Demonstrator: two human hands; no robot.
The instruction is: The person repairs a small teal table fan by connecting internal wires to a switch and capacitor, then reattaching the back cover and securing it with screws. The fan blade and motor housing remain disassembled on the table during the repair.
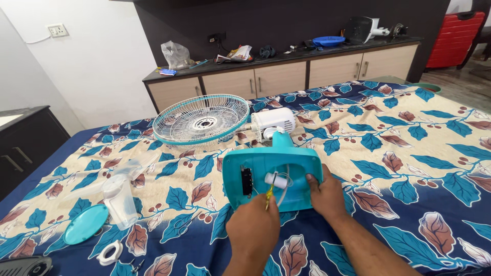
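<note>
Head view: the left hand (pixel 253 230) grips a yellow screwdriver (pixel 269 194) inside the teal fan base (pixel 271 176); the right hand (pixel 327 197), fingers curled, steadies the base's edge. Keep the tip square.

Teal and white fan parts lying on a leaf-print cloth

The fan base (pixel 273 176) is showing teal, with a white capacitor (pixel 271 179) and a black switch block (pixel 247 181) inside; a yellow-handled screwdriver (pixel 268 195) is glowing against it. The motor housing (pixel 272 122) is looking white, the grille (pixel 201 120) white rimmed in teal, and the cloth (pixel 409 168) is carrying blue and rust leaves on cream with a navy border.
</note>
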